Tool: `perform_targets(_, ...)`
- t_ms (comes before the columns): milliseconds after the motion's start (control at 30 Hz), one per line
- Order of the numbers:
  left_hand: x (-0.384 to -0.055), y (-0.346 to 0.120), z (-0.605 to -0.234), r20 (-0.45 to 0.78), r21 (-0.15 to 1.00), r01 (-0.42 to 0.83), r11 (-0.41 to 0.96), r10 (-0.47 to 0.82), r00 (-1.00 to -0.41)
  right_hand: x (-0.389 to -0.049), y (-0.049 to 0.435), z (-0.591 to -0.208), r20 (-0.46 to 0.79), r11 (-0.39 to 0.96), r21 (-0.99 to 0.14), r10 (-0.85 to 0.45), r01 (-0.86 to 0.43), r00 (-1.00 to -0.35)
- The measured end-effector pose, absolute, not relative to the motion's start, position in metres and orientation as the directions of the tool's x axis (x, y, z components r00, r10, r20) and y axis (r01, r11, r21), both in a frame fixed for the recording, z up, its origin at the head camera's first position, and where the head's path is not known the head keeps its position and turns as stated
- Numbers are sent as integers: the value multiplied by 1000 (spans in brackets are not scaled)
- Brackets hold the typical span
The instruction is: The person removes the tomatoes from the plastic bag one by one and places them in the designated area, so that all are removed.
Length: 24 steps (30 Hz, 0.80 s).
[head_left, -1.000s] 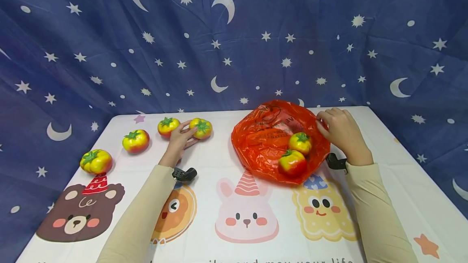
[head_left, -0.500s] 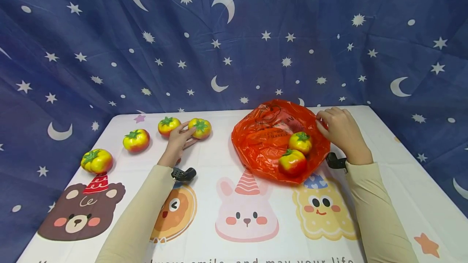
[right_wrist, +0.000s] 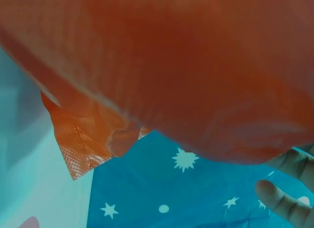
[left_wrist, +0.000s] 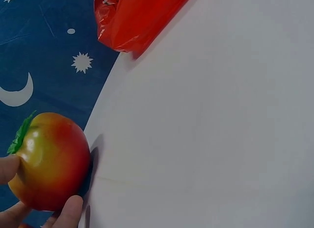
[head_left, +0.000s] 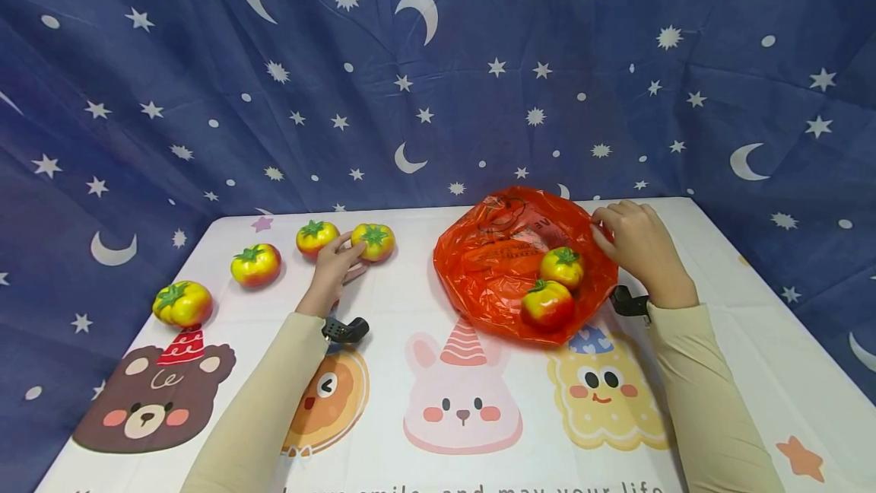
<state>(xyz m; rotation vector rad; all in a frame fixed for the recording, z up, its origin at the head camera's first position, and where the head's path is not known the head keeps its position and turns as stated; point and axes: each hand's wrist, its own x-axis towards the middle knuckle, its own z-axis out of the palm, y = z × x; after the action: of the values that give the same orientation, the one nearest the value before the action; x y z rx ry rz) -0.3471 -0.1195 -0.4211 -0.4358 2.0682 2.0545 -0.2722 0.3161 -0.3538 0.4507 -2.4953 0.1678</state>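
My left hand (head_left: 335, 268) grips a red-and-yellow tomato (head_left: 374, 243) with a green leafy top, at the back left of the table. In the left wrist view, the thumb and fingertips lie against this tomato (left_wrist: 54, 164). A red plastic bag (head_left: 479, 272) lies spread on the table, with two tomatoes visible on it, one tomato (head_left: 564, 268) behind another tomato (head_left: 547, 304). At the bag's right edge my right hand (head_left: 639, 249) holds the rim. In the right wrist view, the bag (right_wrist: 196, 80) covers most of the picture and partly hides the fingers (right_wrist: 279, 196).
To the left sit three more tomatoes: one tomato (head_left: 317, 239) close behind my left hand, another tomato (head_left: 256, 265), and a tomato (head_left: 182, 303) near the left edge. The white tablecloth (head_left: 383, 386) has printed cartoon figures. A blue star-patterned curtain (head_left: 438, 135) hangs behind.
The tomato in my left hand has shifted very slightly left. My right hand and the bag have stayed in place.
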Motion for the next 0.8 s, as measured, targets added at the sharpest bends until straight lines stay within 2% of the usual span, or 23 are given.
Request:
perform_targets(500, -343, -123, -415, -369, 929, -369, 1, -57, -928, -274, 316, -353, 553, 944, -14, -268, -330, -789)
perform_targets(800, -338, -125, -411, -385, 922, -386, 14, -58, -921, -272, 316, -352, 562, 938, -18, -276, -345, -780)
